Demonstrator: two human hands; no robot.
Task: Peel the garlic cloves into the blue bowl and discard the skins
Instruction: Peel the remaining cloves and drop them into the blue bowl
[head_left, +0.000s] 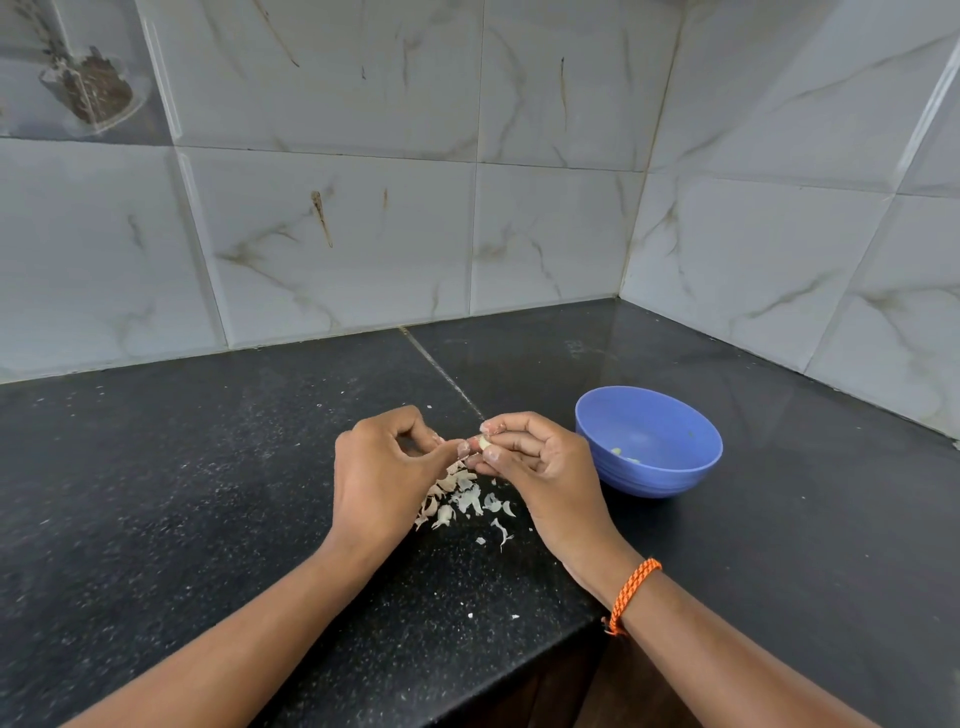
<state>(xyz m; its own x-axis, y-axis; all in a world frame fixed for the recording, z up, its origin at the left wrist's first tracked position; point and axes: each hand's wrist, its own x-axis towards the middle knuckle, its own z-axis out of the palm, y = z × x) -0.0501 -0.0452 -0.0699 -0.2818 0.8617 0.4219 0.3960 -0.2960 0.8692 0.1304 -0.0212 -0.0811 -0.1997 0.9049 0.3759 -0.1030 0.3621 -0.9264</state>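
Grey marble-look wall tiles (332, 234) meet in a corner behind a black speckled countertop (156, 467), whose front edge cuts across the lower middle of the view. At far left, one upper tile carries a printed picture of a clear dish holding something brown. Moving right, the left hand (384, 467) is held above the counter with its fingers curled, thumb and forefinger pinching at the end of a garlic clove (484, 442); whether they grip the clove itself or only its skin is too small to tell. Beneath and between the hands, a loose pile of papery garlic skins (457, 499) lies on the counter, with a few stray flakes scattered nearer the front edge. The clove is pale and partly bare, held in the air just above that pile. The right hand (540, 467) grips it between thumb and fingertips, the remaining fingers curled underneath, and an orange braided wristband (631, 597) circles that wrist. Just beside the right hand, further right, the blue bowl (670, 467) stands upright on the counter with a few pale pieces of peeled garlic (623, 454) at its bottom.
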